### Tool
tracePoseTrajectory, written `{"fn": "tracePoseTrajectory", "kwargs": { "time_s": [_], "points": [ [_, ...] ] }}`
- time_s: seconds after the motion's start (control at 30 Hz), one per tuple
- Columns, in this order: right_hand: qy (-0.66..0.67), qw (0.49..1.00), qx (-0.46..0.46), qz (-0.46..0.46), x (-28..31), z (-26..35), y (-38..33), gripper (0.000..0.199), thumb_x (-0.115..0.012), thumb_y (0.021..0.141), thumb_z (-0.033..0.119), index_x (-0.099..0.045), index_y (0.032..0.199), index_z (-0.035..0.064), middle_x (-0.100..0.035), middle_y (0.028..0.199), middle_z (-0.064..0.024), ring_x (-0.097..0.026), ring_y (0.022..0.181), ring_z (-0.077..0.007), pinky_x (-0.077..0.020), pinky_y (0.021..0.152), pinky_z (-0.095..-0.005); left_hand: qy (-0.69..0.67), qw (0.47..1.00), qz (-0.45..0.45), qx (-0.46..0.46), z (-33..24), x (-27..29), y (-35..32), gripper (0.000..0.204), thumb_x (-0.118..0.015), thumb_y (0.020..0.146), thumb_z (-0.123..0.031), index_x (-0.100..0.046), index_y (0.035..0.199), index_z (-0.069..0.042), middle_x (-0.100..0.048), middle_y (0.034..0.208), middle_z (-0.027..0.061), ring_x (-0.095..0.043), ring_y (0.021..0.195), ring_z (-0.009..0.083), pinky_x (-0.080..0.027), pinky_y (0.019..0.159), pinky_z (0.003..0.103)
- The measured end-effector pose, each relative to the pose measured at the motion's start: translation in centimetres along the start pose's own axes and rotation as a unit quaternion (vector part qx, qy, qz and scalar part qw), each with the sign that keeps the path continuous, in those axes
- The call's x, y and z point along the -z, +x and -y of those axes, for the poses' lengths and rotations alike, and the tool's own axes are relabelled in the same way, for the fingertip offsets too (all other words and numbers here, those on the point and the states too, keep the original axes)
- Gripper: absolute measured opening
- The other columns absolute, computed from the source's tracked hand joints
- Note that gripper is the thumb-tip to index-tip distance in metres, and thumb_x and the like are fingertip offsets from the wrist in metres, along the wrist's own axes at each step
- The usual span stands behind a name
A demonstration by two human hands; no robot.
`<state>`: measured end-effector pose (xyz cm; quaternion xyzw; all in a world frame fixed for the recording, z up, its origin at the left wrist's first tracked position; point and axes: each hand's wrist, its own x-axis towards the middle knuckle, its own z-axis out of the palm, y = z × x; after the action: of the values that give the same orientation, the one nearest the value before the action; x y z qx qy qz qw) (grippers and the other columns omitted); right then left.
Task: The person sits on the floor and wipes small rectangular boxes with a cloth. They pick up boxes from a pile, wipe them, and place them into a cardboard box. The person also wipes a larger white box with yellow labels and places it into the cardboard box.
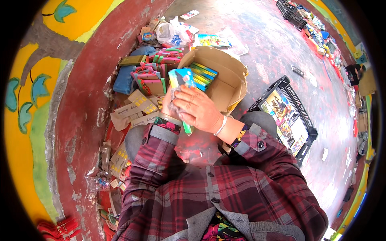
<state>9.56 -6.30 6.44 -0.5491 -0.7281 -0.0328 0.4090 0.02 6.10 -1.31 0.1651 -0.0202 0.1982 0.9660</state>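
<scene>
In front of my chest, both hands are closed around a flat printed box (181,77). Its blue and dark top sticks out above my fingers, and a green end shows below. My right hand (197,107) lies across the front of it, fingers together, a pale bangle at the wrist. Behind it my left hand (166,105) grips from the other side, its fingers mostly hidden. Just beyond stands an open cardboard carton (226,86), with several flat blue, green and yellow boxes (204,74) stacked at its left side.
Pink and green framed slates (150,80), brown cartons (142,102) and plastic bags (173,34) crowd the red wall at left. A black crate (307,132) lined with printed sheets is by my right knee. Another black crate (290,14) and heaped goods line the far right.
</scene>
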Motion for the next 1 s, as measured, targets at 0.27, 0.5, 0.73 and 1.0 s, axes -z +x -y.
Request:
{"fn": "tracePoseTrajectory", "kwargs": {
  "time_s": [0.27,0.5,0.73,1.0],
  "points": [
    [-0.010,0.985,-0.113,-0.130,1.1,-3.8,1.5,0.033,-0.061,0.079,0.013,-0.056,0.109,0.0018,-0.057,0.111,-0.0177,-0.050,0.113,-0.0354,-0.0379,0.098,-0.0414,-0.024,0.981,-0.095,0.167,2.9,-1.5,0.9,0.038,-0.043,0.096,-0.035,-0.048,0.123,-0.010,-0.055,0.116,0.0048,-0.055,0.103,0.0168,-0.047,0.087,0.031],
    [0.173,0.886,-0.370,-0.221,1.1,-5.8,0.7,0.027,-0.053,0.091,0.016,-0.059,0.113,0.0030,-0.064,0.096,-0.0060,-0.060,0.081,-0.0160,-0.0464,0.075,-0.0254,0.107,0.969,-0.208,0.085,3.0,-2.5,0.5,0.038,-0.052,0.090,-0.041,-0.056,0.112,-0.010,-0.064,0.095,0.0048,-0.061,0.088,0.0194,-0.052,0.078,0.034],
    [0.542,0.605,-0.512,-0.280,3.1,-7.0,-0.3,0.022,-0.052,0.092,0.021,-0.061,0.102,0.0032,-0.062,0.090,-0.0033,-0.057,0.080,-0.0112,-0.0465,0.073,-0.0259,0.071,0.963,-0.261,-0.015,0.5,-2.6,1.3,0.030,-0.056,0.090,-0.028,-0.057,0.110,-0.006,-0.066,0.093,0.0079,-0.065,0.073,0.0191,-0.056,0.065,0.034],
    [0.546,0.678,-0.487,-0.067,-0.3,-4.2,-1.8,0.039,-0.063,0.084,0.011,-0.051,0.119,-0.0005,-0.061,0.101,-0.0081,-0.058,0.091,-0.0136,-0.0466,0.080,-0.0267,0.028,0.977,-0.207,-0.037,0.0,-2.6,1.2,0.035,-0.048,0.094,-0.028,-0.049,0.119,-0.004,-0.059,0.111,0.0106,-0.058,0.101,0.0236,-0.045,0.090,0.038]
  ]
}}
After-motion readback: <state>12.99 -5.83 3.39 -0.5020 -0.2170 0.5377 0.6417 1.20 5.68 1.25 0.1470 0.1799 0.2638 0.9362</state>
